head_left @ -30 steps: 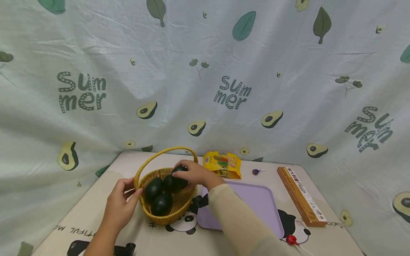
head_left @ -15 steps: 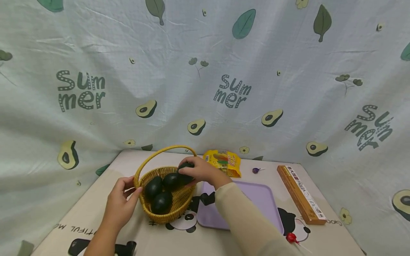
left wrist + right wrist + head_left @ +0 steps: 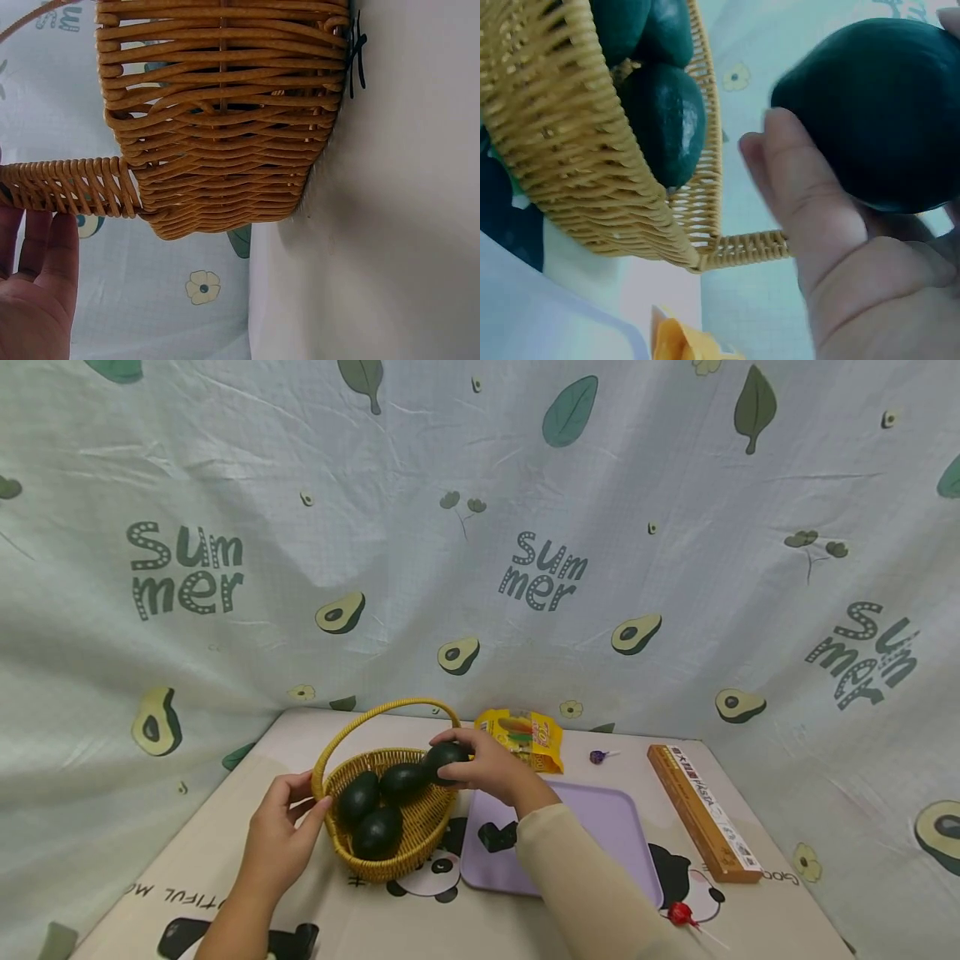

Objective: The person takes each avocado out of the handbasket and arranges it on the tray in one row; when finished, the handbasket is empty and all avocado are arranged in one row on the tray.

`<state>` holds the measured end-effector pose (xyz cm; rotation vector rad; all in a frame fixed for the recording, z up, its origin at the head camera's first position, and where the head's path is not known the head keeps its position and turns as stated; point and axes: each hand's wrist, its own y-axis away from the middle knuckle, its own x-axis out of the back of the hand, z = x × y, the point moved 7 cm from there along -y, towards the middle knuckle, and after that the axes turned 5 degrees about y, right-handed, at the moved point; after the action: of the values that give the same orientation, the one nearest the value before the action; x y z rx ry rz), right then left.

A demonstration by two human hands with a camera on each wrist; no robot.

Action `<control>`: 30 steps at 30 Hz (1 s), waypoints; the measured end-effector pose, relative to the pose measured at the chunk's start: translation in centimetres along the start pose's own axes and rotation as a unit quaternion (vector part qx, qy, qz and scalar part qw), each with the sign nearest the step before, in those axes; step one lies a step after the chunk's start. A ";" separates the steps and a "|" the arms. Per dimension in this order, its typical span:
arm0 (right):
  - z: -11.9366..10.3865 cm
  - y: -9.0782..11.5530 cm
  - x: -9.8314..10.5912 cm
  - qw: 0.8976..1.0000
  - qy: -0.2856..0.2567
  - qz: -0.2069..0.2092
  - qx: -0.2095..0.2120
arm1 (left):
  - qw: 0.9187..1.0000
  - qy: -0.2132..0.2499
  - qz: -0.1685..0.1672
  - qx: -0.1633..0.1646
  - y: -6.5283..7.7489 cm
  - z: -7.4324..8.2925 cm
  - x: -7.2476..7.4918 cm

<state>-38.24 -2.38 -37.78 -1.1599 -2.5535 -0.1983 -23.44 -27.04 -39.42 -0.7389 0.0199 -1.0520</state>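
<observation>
A yellow-brown wicker basket (image 3: 399, 865) with an arched handle (image 3: 382, 713) stands on the left of the table. My left hand (image 3: 281, 839) pinches the foot of that handle at the basket's left side. In my right hand (image 3: 495, 768) is a dark green avocado (image 3: 445, 762), gripped between thumb and fingers above the basket's right rim. The right wrist view shows this avocado (image 3: 885, 112) lifted apart from the others. Several similar avocados (image 3: 358, 796) lie inside the basket. The left wrist view catches the basket's woven outside (image 3: 225, 120) but not its contents.
Right of the basket lies a lilac tray (image 3: 592, 818), partly covered by my right sleeve. A yellow snack bag (image 3: 525, 737) stands behind it. Further right are a purple lollipop (image 3: 597, 757), a long pasta box (image 3: 703, 814) and a red lollipop (image 3: 681, 914).
My right hand has carried the avocado rightward, from among the others to over the basket's right rim. The left hand stays at the handle, and the basket keeps its place.
</observation>
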 end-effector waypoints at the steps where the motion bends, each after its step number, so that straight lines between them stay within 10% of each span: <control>1: 0.1 0.2 0.0 1.000 -0.001 0.003 0.004 | 1.000 0.001 0.000 0.000 0.0 0.0 0.0; 30: 3.8 3.7 2.1 0.996 0.051 0.075 -0.008 | 1.000 0.015 0.001 -0.004 0.0 0.0 0.0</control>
<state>-37.65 2.55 -40.67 -1.3072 -2.3694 -0.2369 -23.40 -27.03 -39.41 -0.7299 0.0494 -1.0616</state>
